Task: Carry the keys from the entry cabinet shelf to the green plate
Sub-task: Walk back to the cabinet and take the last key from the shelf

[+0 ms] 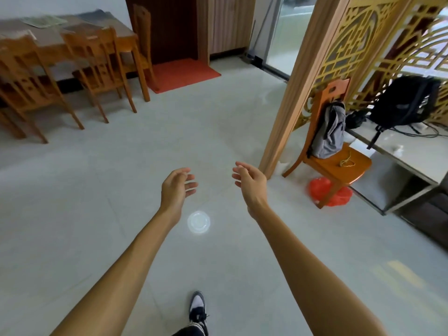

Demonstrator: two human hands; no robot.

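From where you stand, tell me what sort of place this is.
Most likely a home's dining and entry area: a wooden dining table with matching chairs, a red doormat before a dark door, and a carved gold lattice screen dividing off the side.

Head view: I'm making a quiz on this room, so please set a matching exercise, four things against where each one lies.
Things:
1. grey bag
2. black backpack
3. red bag
4. mat

Places:
A. on the floor under the chair
B. before the dark door
C. on the chair seat, leaning on its back
D. on the white shelf

Pairs: 1-C, 2-D, 3-A, 4-B
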